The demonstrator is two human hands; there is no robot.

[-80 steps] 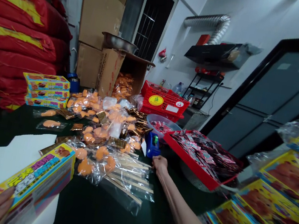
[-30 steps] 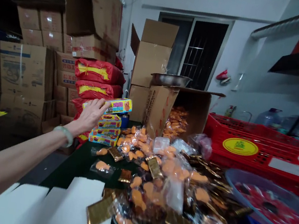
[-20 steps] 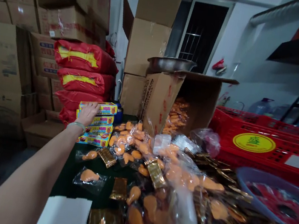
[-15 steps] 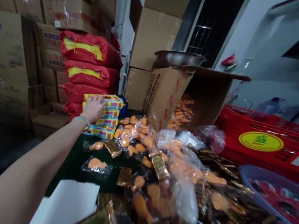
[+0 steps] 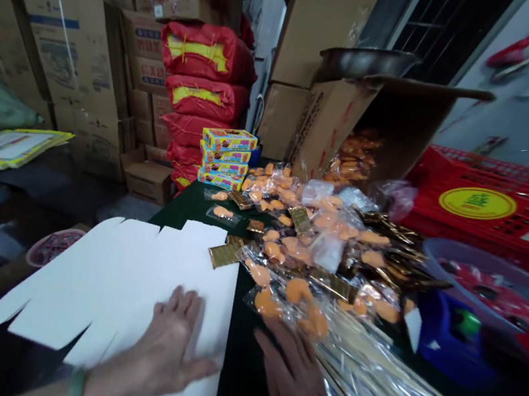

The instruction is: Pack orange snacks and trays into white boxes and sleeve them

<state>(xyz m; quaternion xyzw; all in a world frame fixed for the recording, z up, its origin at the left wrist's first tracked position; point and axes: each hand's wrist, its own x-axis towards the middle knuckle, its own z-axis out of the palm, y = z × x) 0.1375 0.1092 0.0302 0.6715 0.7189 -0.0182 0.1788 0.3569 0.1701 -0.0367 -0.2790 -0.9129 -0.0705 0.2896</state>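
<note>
My left hand [image 5: 169, 344], a green bangle on its wrist, lies with spread fingers on white die-cut card sheets [image 5: 130, 270]. Nothing is held in it. To its right, my right hand [image 5: 292, 378] is over the dark green table, its fingers extended, beside wrapped orange pieces [image 5: 297, 291] and long sticks in clear wrapping [image 5: 381, 380]. Gold-wrapped flat packets [image 5: 226, 255] lie near the card's upper right corner. Several small colourful boxes [image 5: 225, 159] stand stacked at the table's far left end.
Behind the pile, an open carton [image 5: 333, 118] holds more orange pieces. At right are a red crate [image 5: 497, 203], a clear tub with red items [image 5: 498, 284] and a blue container [image 5: 459, 339]. Red sacks [image 5: 205, 97] and cartons [image 5: 76, 51] are stacked at the back left.
My left hand has left the stacked colourful boxes and come back onto the white card. My right hand has come into view. The camera view has turned left and down.
</note>
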